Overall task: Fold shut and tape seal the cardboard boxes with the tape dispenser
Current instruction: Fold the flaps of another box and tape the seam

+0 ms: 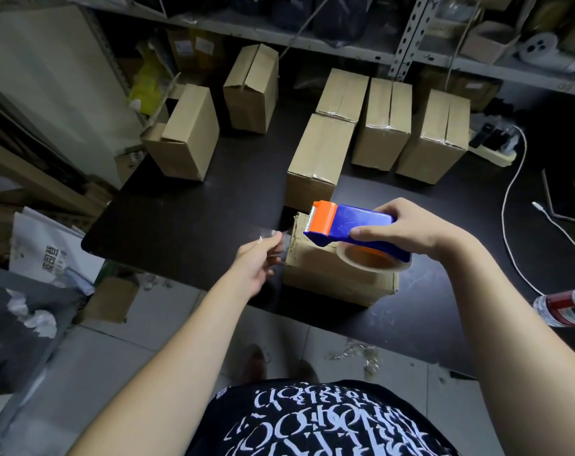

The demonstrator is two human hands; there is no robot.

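The left hand [258, 261] pinches the free end of the tape [273, 234] just off the left edge of the box [329, 278]. The strip runs rightward to the dispenser [352, 222], which hovers directly above the box, clasped by the right hand [411, 230], the nearer one.

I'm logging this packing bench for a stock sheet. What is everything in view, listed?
near box: 1, brown, front table edge, under the dispenser
other boxes: 6, brown, farther back on the table
tape dispenser: 1, blue and orange, above the near box
tape: 1 roll, clear, in the dispenser, end pulled left
table: 1, black
cable: 1, white, right side of table
bottle: 1, clear with red label, right table edge
shelving: grey, behind the table
left hand: pinches the tape end
right hand: grips the tape dispenser
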